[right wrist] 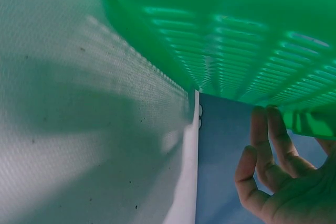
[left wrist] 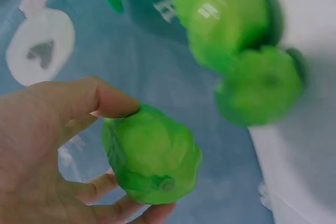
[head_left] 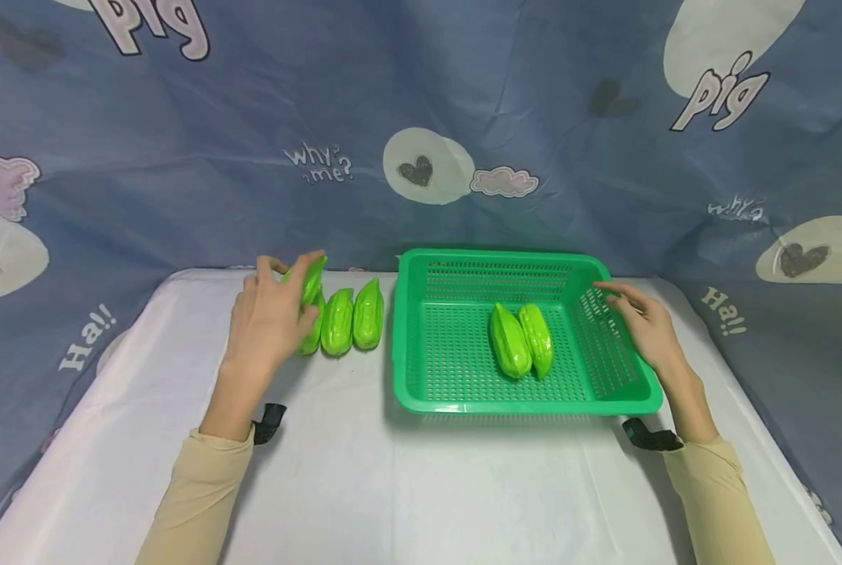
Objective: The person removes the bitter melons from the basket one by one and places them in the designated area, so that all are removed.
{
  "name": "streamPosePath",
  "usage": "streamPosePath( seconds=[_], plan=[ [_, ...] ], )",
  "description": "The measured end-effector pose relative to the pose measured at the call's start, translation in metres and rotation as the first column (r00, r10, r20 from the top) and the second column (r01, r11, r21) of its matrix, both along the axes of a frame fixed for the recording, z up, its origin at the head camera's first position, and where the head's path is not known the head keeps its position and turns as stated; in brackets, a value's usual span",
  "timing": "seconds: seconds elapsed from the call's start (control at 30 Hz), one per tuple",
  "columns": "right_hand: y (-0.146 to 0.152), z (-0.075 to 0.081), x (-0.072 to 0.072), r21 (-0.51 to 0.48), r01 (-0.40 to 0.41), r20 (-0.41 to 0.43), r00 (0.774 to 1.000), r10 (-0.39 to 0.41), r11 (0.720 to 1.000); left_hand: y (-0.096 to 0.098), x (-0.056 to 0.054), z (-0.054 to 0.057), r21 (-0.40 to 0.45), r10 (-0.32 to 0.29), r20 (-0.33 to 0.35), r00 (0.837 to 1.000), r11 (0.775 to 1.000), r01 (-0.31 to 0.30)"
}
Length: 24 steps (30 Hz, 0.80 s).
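Note:
My left hand holds a shiny green ridged bitter melon between thumb and fingers, raised above the table. Beside and below it stands a row of similar bitter melons, partly covered by the hand in the head view. At the right end of a green plastic basket, my right hand grips the rim. In the right wrist view, several of its fingers lie along the outside of the perforated wall, and the thumb is mostly hidden. Two bitter melons lie side by side inside the basket.
A white cloth covers the table under the basket and melons. Behind it hangs a blue printed curtain, close to the basket's far side. Dark wrist devices show near both cuffs.

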State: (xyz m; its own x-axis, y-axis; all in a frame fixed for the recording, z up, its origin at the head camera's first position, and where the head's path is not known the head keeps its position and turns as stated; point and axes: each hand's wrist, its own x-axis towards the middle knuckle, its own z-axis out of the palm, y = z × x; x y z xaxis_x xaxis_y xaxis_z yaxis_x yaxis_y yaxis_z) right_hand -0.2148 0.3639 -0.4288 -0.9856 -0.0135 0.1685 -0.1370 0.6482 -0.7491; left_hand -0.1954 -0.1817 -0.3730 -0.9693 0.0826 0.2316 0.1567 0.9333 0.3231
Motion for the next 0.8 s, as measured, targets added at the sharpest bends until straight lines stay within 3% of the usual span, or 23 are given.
streamPosePath(
  seconds=[0.1, 0.3, 0.57, 0.8],
  plan=[
    [0.001, -0.002, 0.001, 0.003, 0.008, 0.007, 1.0, -0.008, 1.0, -0.016, -0.003, -0.005, -0.028, 0.038, 0.074, 0.997, 0.999, -0.036],
    [0.002, -0.002, 0.0, 0.009, 0.014, 0.01, 1.0, -0.014, 1.0, -0.038, -0.011, -0.019, -0.046, 0.076, 0.142, 0.987, 0.996, -0.07],
    [0.003, -0.006, 0.001, 0.006, 0.007, 0.002, 1.0, -0.007, 1.0, -0.048, -0.019, -0.033, -0.081, 0.065, 0.244, 0.968, 0.996, -0.047],
    [0.002, -0.003, 0.0, 0.007, 0.005, 0.004, 1.0, -0.005, 1.0, -0.05, -0.023, -0.037, -0.097, 0.068, 0.266, 0.962, 0.994, -0.043]
  ],
)
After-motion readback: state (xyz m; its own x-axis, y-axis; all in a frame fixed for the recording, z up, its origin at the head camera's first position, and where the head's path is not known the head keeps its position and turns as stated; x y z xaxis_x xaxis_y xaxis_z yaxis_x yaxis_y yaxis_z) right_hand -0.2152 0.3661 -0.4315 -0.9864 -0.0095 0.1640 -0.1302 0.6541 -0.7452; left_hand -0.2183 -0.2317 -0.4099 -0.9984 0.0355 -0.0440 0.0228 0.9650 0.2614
